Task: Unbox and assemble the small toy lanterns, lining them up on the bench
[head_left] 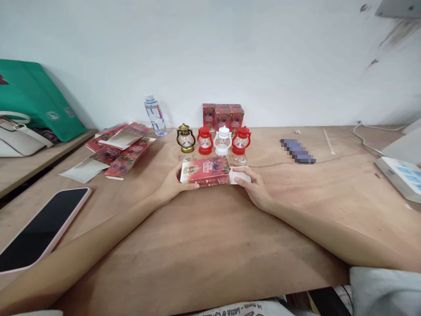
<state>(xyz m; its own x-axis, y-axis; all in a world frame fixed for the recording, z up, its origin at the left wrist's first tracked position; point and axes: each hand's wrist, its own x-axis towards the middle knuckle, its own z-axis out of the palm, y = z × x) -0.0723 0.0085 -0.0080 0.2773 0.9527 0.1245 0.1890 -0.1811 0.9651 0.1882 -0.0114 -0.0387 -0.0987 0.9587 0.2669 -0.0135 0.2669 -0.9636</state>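
Observation:
A red printed box lies on its side between my hands, with open white flaps at its right end. My left hand grips the box's left end, thumb along the lower front edge. My right hand pinches a white flap at the right end. Just behind the box stand several small lanterns in a row: a bronze one, a red one, a white one and another red one.
Upright red boxes stand by the wall. Flattened cartons are piled at left, near a water bottle. A large phone lies front left, a blurred purple object at right, and a white device far right.

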